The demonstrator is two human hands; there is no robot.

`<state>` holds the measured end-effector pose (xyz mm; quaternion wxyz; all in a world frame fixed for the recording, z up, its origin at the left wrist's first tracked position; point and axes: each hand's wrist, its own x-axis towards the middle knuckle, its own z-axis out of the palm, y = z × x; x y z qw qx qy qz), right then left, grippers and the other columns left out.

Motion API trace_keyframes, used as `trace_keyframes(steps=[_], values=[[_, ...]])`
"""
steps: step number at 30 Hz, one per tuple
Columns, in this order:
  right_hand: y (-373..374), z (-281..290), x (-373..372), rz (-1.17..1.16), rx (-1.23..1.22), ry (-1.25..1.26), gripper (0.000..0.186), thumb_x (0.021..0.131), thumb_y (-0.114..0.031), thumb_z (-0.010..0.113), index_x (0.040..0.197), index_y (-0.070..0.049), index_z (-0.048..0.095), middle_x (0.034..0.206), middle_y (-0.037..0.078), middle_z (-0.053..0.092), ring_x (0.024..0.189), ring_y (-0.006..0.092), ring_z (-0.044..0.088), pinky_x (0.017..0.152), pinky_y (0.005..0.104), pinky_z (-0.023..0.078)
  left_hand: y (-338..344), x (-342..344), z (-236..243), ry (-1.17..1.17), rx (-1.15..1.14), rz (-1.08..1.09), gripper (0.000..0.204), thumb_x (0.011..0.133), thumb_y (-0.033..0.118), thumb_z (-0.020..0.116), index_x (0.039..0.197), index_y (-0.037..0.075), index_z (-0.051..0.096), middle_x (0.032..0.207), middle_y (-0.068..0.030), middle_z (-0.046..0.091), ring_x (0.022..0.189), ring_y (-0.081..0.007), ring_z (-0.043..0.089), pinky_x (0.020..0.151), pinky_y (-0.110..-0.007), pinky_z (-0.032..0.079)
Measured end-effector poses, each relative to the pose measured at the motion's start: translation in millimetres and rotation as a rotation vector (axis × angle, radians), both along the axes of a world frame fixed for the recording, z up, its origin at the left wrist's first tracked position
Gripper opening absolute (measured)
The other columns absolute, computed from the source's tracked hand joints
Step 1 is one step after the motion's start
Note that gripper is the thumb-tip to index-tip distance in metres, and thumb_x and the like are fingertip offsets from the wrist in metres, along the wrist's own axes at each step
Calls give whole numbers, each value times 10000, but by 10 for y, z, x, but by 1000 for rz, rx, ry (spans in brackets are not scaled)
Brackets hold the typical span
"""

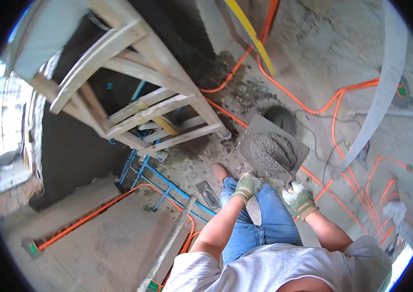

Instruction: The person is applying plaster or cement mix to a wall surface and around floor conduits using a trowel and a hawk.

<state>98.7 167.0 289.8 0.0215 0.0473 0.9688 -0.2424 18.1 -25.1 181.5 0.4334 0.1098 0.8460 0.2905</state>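
A flat grey board (pixel 300 143) carries a heap of wet grey mortar (pixel 267 148) in front of my legs. My left hand (pixel 249 187), in a green and white work glove, is closed at the board's near edge; its fingertips are partly hidden. To the right, my right hand (pixel 299 198) wears a matching glove, its fingers wrapped round the dark handle of what looks like a trowel at the board's near corner. Beyond the board, partly covered by it, stands a round dark bucket (pixel 283 118). A flat rectangular float (pixel 209 195) lies on the floor left of my legs.
A wooden stepladder (pixel 153 73) stands at the upper left. Orange conduits (pixel 333 109) cross the floor on the right, and blue pipes (pixel 167 185) run beside the ladder. A yellow strip (pixel 252 31) and a long grey blade-like strip (pixel 381 97) hang in the upper view. A window (pixel 4 114) is far left.
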Motion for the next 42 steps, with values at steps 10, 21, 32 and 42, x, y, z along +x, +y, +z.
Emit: trace_keyframes(steps=[10, 21, 32, 42], values=[[-2707, 2427, -390, 332, 55, 201, 345, 719, -320, 755, 582, -63, 570, 549, 146, 554, 561, 369, 587, 533, 480, 470, -2958, 1197, 1743, -169, 256, 744, 306, 727, 303, 657, 808, 8, 645, 734, -206, 657, 683, -339, 651, 629, -425, 503], [-4677, 4850, -1413, 356, -371, 183, 264, 745, -252, 696, 843, -23, 607, 775, 204, 621, 715, 385, 609, 642, 439, 484, -5746, 1360, 4221, -70, 449, 1171, 221, 786, 107, 610, 972, 53, 716, 722, 1, 638, 589, -112, 571, 521, -255, 451], [-6119, 7092, -5634, 400, -139, 898, 280, 760, -324, 668, 893, -78, 679, 760, 185, 667, 708, 349, 657, 644, 438, 520, -6773, -296, 4963, 53, 571, 1385, 34, 803, 77, 664, 785, 64, 638, 684, -2, 604, 574, -144, 540, 541, -255, 451], [-7361, 10749, -10317, 542, 359, 835, 286, 868, -325, 608, 1063, -117, 583, 849, 178, 635, 758, 265, 652, 677, 402, 490, -7496, -3059, 7705, 347, 269, 1125, 50, 754, 71, 629, 791, 41, 642, 671, -15, 604, 568, -130, 560, 505, -322, 458]])
